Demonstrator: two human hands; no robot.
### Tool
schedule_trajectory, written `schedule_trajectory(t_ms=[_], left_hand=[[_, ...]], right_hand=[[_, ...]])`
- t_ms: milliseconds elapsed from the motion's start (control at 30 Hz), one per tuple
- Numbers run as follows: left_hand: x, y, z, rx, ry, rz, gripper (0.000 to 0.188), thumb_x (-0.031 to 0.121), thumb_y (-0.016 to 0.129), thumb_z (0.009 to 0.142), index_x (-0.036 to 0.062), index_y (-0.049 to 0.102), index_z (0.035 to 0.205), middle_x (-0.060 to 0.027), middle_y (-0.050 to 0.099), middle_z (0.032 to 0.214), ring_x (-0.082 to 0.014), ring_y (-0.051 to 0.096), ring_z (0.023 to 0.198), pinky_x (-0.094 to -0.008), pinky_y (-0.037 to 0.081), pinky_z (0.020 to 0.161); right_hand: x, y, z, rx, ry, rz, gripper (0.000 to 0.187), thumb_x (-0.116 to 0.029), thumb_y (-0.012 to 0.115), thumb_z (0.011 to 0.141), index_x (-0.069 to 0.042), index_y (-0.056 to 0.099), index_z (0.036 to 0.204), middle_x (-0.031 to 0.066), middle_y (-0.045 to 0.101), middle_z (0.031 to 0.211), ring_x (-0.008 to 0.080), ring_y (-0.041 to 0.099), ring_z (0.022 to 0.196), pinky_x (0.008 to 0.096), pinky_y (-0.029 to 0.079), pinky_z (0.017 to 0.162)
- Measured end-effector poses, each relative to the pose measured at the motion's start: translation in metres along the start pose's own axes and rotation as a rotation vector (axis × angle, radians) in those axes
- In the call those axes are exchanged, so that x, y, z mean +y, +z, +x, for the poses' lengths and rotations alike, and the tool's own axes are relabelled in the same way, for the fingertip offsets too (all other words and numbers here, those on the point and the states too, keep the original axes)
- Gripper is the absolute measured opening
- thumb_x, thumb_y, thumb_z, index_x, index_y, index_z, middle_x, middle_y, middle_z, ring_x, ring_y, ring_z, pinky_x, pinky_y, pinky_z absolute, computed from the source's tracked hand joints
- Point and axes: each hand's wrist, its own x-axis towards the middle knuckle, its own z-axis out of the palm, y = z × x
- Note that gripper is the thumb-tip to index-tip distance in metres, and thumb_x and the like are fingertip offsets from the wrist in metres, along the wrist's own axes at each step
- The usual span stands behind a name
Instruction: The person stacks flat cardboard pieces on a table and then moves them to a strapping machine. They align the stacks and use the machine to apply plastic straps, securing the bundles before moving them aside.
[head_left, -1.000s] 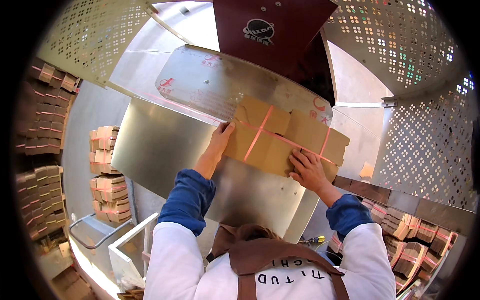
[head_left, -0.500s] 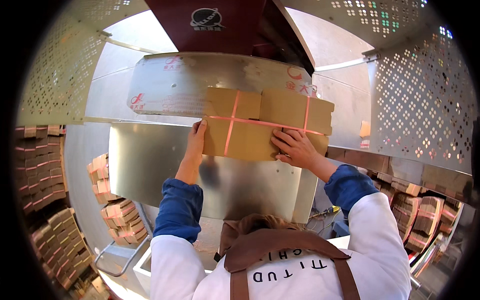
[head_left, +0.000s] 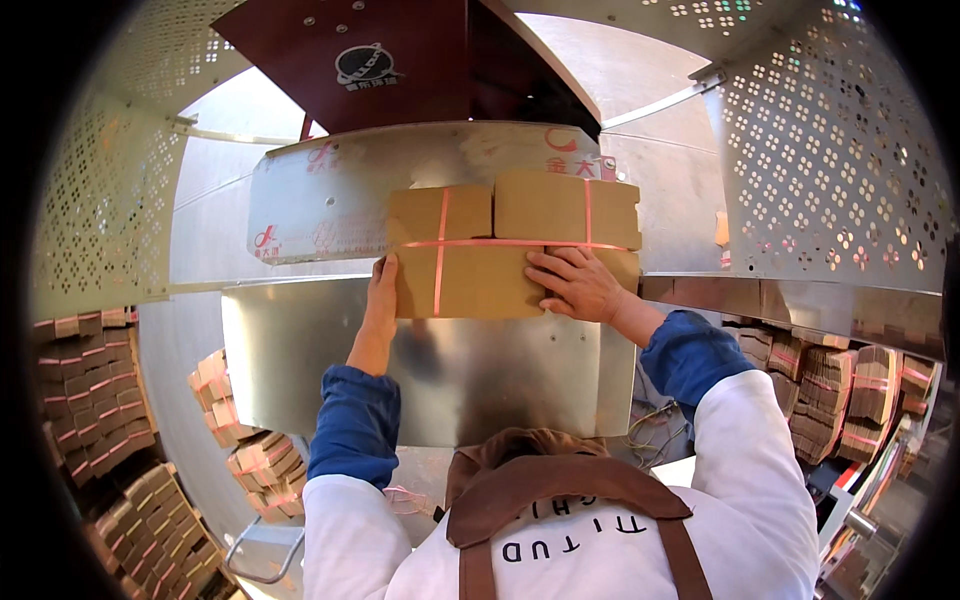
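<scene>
A bundle of flat brown cardboard (head_left: 470,280), bound with crossing pink straps, lies over the far part of the metal work surface and overlaps the pale metal plate behind. My left hand (head_left: 378,305) grips its left edge, thumb upright against the side; the other fingers are hidden beneath or behind. My right hand (head_left: 580,285) presses on the near right part of the bundle, bent fingers close together on the card by a small dark gap, just below the long strap (head_left: 515,242).
The shiny metal surface (head_left: 500,370) lies nearest me, the pale metal plate (head_left: 310,195) behind it. A dark red machine housing (head_left: 400,60) rises beyond. Perforated metal guards (head_left: 830,150) flank both sides. Strapped cardboard stacks (head_left: 265,465) stand at left, and more (head_left: 870,385) at right.
The bundle sits straighter and farther over the pale plate, with both hands still on it. The surroundings have shifted in the picture, mostly downward, as the view moved.
</scene>
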Motion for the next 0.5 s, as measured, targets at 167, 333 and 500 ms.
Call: schedule_trajectory(t_ms=[167,333,500], left_hand=[[-0.011,-0.011,0.009,-0.026,0.033,0.019,0.053,0.051,0.048,0.097,0.0129,0.047,0.134,-0.0054,0.054,0.128,-0.0185,0.051,0.117,-0.0353,0.043,0.098],[-0.009,-0.005,0.012,-0.062,0.010,0.038,0.058,0.053,0.048,0.096,0.0139,0.043,0.139,-0.0055,0.050,0.134,-0.0191,0.048,0.122,-0.0358,0.041,0.100],[-0.005,-0.007,0.003,-0.123,-0.030,-0.058,0.064,0.055,0.049,0.095,0.0141,0.037,0.143,-0.0059,0.044,0.141,-0.0198,0.043,0.129,-0.0371,0.039,0.104]], right_hand=[[0.030,-0.008,-0.002,0.256,0.484,-0.012,0.047,-0.033,0.063,0.089,-0.008,0.056,0.129,0.0149,0.047,0.140,0.0344,0.048,0.122,0.0473,0.036,0.103],[0.070,0.022,-0.011,0.544,1.151,-0.266,0.065,-0.050,0.057,0.091,-0.001,0.049,0.132,0.0262,0.053,0.129,0.0408,0.051,0.122,0.0487,0.040,0.101],[0.087,0.011,-0.021,0.189,1.550,0.312,0.085,-0.072,0.043,0.088,0.005,0.052,0.123,0.0285,0.061,0.117,0.0423,0.057,0.114,0.0461,0.044,0.096]])
